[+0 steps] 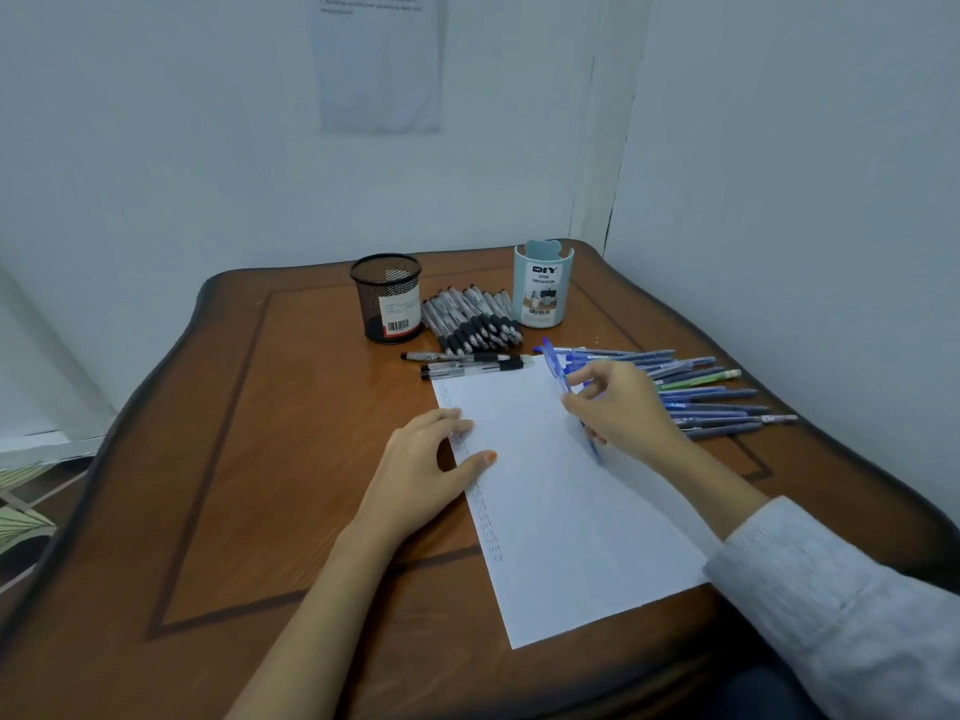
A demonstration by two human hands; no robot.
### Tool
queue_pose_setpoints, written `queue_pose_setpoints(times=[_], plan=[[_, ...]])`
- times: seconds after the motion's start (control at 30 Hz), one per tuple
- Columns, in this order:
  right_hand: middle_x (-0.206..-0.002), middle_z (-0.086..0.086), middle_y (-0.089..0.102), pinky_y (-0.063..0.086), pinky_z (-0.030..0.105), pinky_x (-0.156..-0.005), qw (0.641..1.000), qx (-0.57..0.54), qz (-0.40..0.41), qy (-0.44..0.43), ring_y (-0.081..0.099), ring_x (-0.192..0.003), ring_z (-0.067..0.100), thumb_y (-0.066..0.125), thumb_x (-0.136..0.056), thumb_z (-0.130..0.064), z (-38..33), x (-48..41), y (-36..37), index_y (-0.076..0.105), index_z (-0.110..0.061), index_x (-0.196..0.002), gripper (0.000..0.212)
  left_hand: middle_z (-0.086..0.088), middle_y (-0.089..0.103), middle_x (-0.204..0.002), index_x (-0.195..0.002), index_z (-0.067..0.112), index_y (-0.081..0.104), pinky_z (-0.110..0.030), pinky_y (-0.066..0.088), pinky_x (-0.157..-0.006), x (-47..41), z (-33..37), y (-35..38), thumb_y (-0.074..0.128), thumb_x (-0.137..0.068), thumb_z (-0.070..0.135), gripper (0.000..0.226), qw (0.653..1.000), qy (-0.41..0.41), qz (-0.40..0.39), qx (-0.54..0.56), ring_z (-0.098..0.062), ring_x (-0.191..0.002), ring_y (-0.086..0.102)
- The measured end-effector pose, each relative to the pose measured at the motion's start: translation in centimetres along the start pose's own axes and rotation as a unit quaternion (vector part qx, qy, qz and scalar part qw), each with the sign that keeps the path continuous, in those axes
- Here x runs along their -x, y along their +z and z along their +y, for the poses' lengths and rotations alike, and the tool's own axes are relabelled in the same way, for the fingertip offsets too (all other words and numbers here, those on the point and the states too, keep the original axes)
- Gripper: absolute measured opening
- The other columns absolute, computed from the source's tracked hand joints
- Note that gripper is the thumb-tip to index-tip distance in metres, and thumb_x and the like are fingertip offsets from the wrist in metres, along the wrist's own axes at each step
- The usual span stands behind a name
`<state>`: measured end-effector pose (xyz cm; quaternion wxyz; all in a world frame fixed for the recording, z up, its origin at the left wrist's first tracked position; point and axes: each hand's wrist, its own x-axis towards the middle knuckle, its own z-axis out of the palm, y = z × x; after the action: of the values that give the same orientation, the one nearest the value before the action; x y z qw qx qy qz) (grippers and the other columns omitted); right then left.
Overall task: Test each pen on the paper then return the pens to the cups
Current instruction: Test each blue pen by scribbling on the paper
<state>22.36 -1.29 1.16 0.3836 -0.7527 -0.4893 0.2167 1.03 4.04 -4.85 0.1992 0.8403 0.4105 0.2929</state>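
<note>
Grasps blue pen [557, 367] in right grip [618, 407]: long axis near-far, tip down at paper [545, 537]. Pins paper's left edge with released left grip [421, 467]; bare surface [249, 459] leftward.

Wooden table [260, 459] — cornered; pale walls [156, 122].

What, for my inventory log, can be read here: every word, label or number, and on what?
"DIY DESK ORGANIZER": label of the pale blue cup.
Label on the black mesh cup: a barcode, print too small.
Sheet on the wall: lines blurred.
Paper: marks down its left edge, unreadable.
</note>
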Motion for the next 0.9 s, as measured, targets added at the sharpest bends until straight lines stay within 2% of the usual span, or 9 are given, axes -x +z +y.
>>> queue_pose_setpoints(times=[0.13,0.2,0.3,0.47,0.57,0.67,0.77,0.83,0.9], plan=[[-0.083,0.015,0.071,0.055,0.035,-0.071,0.996,0.081,0.036,-0.008,0.061,-0.064,0.021,0.065,-0.085,-0.006,0.2,-2.7,0.5,0.071,0.0,-0.099,0.016,0.012,0.052,-0.133,-0.121,0.024,0.061,-0.026,0.026,-0.105,-0.1,-0.1,0.1,0.064,-0.083,0.05,0.046,1.0,-0.001,0.012,0.008,-0.002,-0.127,0.04],[-0.084,0.021,0.071,0.056,0.041,-0.076,0.994,0.101,0.043,-0.008,0.062,-0.068,0.025,0.065,-0.084,-0.004,0.5,-3.7,1.0,0.073,0.007,-0.093,0.016,0.013,0.051,-0.133,-0.12,0.025,0.061,-0.03,0.027,-0.108,-0.1,-0.2,0.1,0.064,-0.083,0.049,0.045,1.0,-0.004,0.013,0.014,-0.001,-0.126,0.04],[-0.089,0.029,0.068,0.054,0.046,-0.078,0.989,0.13,0.066,-0.005,0.065,-0.073,0.032,0.067,-0.082,-0.004,1.1,-4.8,1.9,0.069,0.013,-0.093,0.021,0.015,0.05,-0.133,-0.12,0.027,0.06,-0.032,0.028,-0.109,-0.1,-0.3,0.1,0.063,-0.083,0.049,0.043,1.0,-0.006,0.01,0.012,0.0,-0.126,0.039],[-0.066,0.018,0.062,0.045,0.03,-0.062,0.983,0.175,0.054,-0.019,0.052,-0.059,0.019,0.072,-0.083,-0.016,1.6,-5.5,1.8,0.064,0.001,-0.068,0.025,0.018,0.049,-0.132,-0.119,0.027,0.061,-0.026,0.023,-0.104,-0.1,-0.2,0.1,0.064,-0.083,0.048,0.042,1.0,-0.003,0.019,0.015,0.007,-0.12,0.035],[-0.087,0.014,0.07,0.055,0.034,-0.069,0.984,0.151,0.083,-0.042,0.06,-0.07,0.021,0.067,-0.087,-0.011,1.6,-6.8,0.4,0.072,0.0,-0.085,0.012,0.019,0.048,-0.131,-0.119,0.027,0.061,-0.026,0.022,-0.105,-0.1,-0.2,0.2,0.063,-0.083,0.049,0.042,1.0,-0.009,0.02,0.018,0.009,-0.118,0.034],[-0.1,0.01,0.071,0.051,0.028,-0.074,0.971,0.203,0.102,-0.068,0.064,-0.083,0.021,0.062,-0.092,-0.011,1.3,-8.6,-1.1,0.073,-0.006,-0.097,0.013,0.017,0.05,-0.132,-0.117,0.029,0.061,-0.036,0.028,-0.11,-0.1,-0.2,0.1,0.062,-0.082,0.052,0.041,0.999,-0.017,0.017,0.026,0.004,-0.122,0.038],[-0.113,0.01,0.069,0.045,0.03,-0.086,0.963,0.249,0.043,-0.091,0.062,-0.103,0.023,0.061,-0.093,-0.016,1.3,-10.6,-1.9,0.071,-0.007,-0.109,0.021,0.018,0.049,-0.132,-0.117,0.03,0.061,-0.036,0.028,-0.109,-0.1,-0.2,0.1,0.062,-0.082,0.052,0.041,0.999,-0.021,0.013,0.027,0.003,-0.123,0.038],[-0.118,0.009,0.067,0.041,0.037,-0.098,0.958,0.267,-0.025,-0.099,0.051,-0.118,0.025,0.061,-0.092,-0.02,1.6,-11.6,-2.0,0.069,-0.009,-0.115,0.026,0.019,0.049,-0.132,-0.116,0.03,0.061,-0.035,0.027,-0.108,-0.1,-0.2,0.1,0.062,-0.082,0.051,0.04,0.999,-0.022,0.014,0.031,0.003,-0.124,0.038],[-0.116,0.006,0.067,0.038,0.04,-0.099,0.947,0.297,-0.062,-0.11,0.043,-0.12,0.024,0.061,-0.093,-0.022,1.9,-12.2,-1.8,0.069,-0.012,-0.115,0.026,0.019,0.05,-0.131,-0.116,0.029,0.062,-0.034,0.028,-0.108,-0.1,-0.2,0.0,0.063,-0.081,0.051,0.04,0.999,-0.019,0.016,0.033,0.004,-0.123,0.038]])
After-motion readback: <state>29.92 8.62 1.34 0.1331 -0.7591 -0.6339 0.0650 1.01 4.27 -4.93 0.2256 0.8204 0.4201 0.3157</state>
